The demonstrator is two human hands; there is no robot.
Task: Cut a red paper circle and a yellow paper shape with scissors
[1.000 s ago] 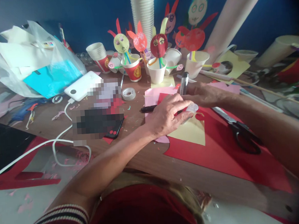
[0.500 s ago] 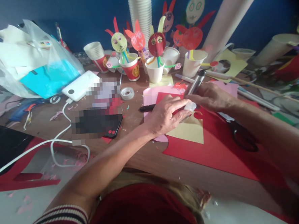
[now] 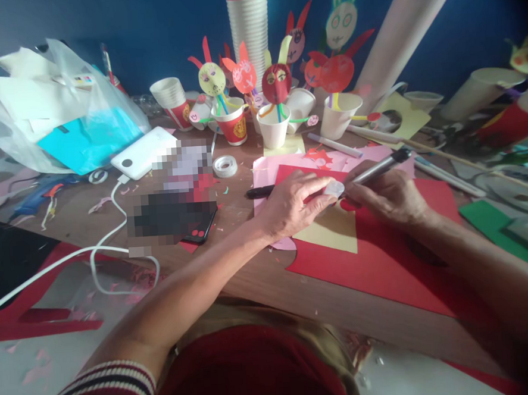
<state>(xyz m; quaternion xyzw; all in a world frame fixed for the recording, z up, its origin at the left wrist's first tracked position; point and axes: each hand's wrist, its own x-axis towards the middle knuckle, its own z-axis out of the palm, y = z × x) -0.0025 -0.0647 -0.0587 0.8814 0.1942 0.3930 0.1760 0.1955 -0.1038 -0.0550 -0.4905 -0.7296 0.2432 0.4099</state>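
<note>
My left hand (image 3: pixel 286 205) pinches a small pale, round piece (image 3: pixel 334 189) between thumb and fingertips; what it is made of I cannot tell. My right hand (image 3: pixel 391 195) is closed around a grey and black marker pen (image 3: pixel 381 165), its dark tip low at the pale piece's edge. Beneath both hands lie a yellow paper sheet (image 3: pixel 331 232) and a large red sheet (image 3: pixel 380 271). A small red disc (image 3: pixel 348 205) shows just below the pen. Beside my left wrist a black pen (image 3: pixel 259 192) pokes out, partly covered by the hand.
Paper cups (image 3: pixel 274 128) with paper rabbit faces stand behind, near a tall cup stack (image 3: pixel 249 34). A tape roll (image 3: pixel 225 166), a white power bank (image 3: pixel 145 152) with cable and a dark phone (image 3: pixel 203 228) lie left. Green material (image 3: pixel 493 222) sits right.
The marker has tilted from steep to a low slant, its back end swinging right. My right hand has turned and shifted right. My left hand keeps its pinch on the pale piece.
</note>
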